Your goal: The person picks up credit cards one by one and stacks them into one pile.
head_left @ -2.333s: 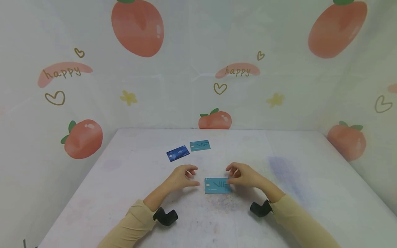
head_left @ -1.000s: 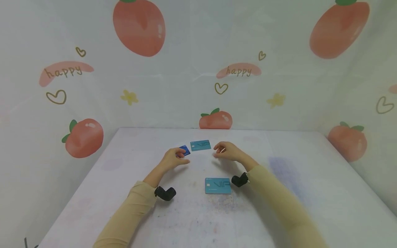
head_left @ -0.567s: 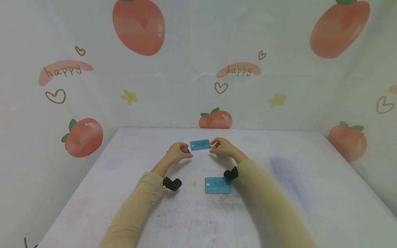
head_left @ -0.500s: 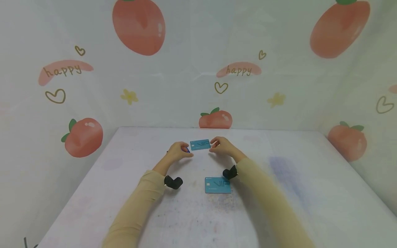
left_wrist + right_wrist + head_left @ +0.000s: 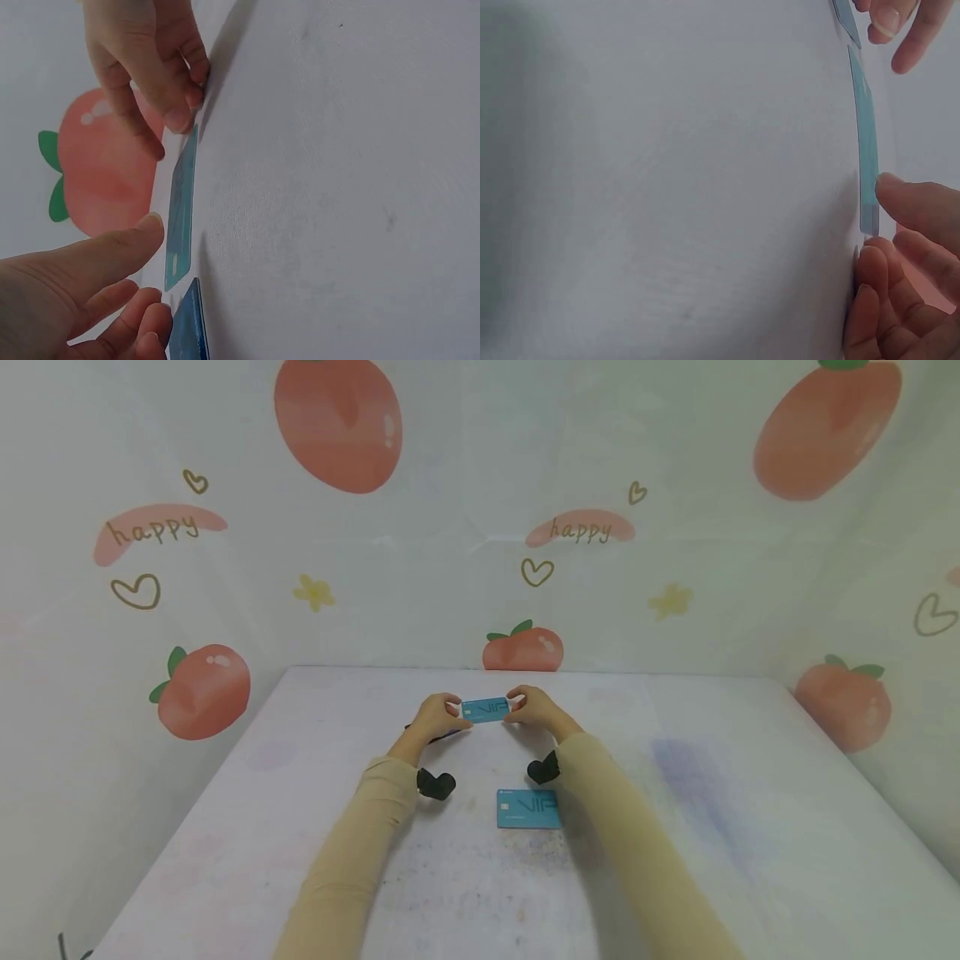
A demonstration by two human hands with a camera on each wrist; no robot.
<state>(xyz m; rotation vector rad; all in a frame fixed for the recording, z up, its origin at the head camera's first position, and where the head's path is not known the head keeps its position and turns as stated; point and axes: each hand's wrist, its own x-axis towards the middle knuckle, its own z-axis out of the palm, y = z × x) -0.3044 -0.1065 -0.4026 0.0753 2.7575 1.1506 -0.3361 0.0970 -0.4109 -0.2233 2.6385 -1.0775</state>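
Note:
A teal VIP card [image 5: 486, 710] lies toward the back of the table, between both hands. My left hand [image 5: 438, 714] is at its left end, thumb and fingers spread around that end; in the left wrist view the thumb seems apart from the card. My right hand [image 5: 534, 708] is at the other end. In the right wrist view its thumb overlaps the card's edge; whether it touches is unclear. Below my left hand lies a dark blue card [image 5: 189, 326], mostly hidden in the head view. Nearer the front rests another teal VIP card [image 5: 528, 810].
The pale table [image 5: 247, 835] has smudges and a bluish stain [image 5: 690, 777] at the right. A printed cloth backdrop [image 5: 450, 585] rises behind its back edge. Black wrist devices [image 5: 437, 784] hang by both sleeves, the right one just above the front teal card.
Both hands have moved away from the front teal card to the back one, then closed in on its two ends. My left hand now covers much of the blue card.

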